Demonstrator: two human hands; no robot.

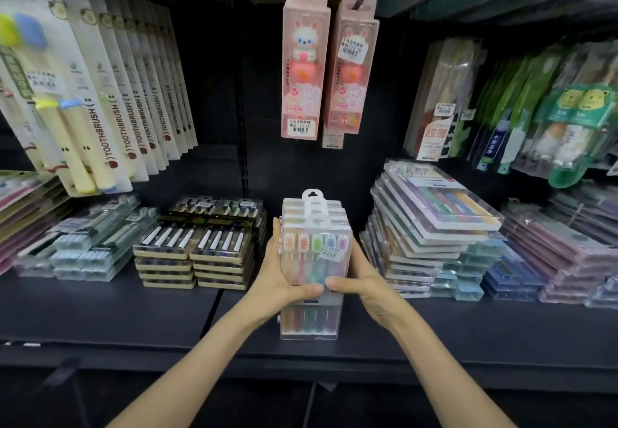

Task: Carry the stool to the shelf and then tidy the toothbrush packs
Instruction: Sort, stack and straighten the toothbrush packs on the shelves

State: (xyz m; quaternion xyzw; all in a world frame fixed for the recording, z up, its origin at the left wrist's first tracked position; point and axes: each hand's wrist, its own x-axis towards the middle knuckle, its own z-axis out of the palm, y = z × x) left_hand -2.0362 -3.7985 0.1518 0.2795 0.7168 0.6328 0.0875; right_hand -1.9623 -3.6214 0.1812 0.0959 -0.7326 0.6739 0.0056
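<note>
Both sides of the stack of clear toothbrush packs (316,220) are gripped in the head view: your left hand (284,277) and right hand (359,280) curl round its edges, thumbs meeting across the top pack. Its long axis runs straight away from you. It sits on the dark shelf (100,310), between black-and-gold packs (194,250) and a slumped stack (431,227), both near.

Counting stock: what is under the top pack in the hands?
More clear packs, down to the shelf. The left hand and right hand cover the middle, so their count is hidden.
</note>
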